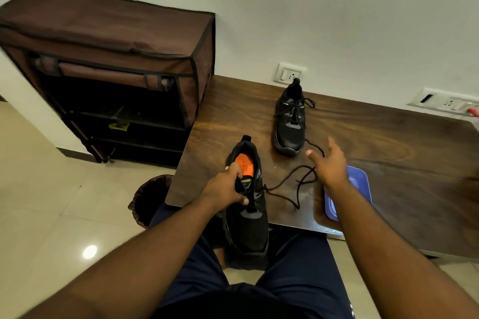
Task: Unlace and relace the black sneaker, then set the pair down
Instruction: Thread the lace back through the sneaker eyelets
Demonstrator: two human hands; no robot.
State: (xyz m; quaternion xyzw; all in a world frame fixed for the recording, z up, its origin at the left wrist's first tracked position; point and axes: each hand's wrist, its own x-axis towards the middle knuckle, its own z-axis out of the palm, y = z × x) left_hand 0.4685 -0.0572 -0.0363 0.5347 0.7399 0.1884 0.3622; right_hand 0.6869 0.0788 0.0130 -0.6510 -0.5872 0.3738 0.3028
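Note:
My left hand (225, 189) grips a black sneaker (248, 220) with an orange insole at its tongue and collar, toe pointing toward me over the table's front edge. Its black lace (293, 184) trails loose from the eyelets across the wooden table (388, 163) to the right. My right hand (328, 163) hovers above the lace with fingers spread, holding nothing. The second black sneaker (291, 122) lies laced farther back on the table, heel toward the wall.
A brown fabric shoe rack (108, 67) stands left of the table. A dark waste bin (150, 199) sits on the tiled floor by the table corner. A blue flat object (360, 189) lies under my right wrist. Wall sockets (289, 75) are behind.

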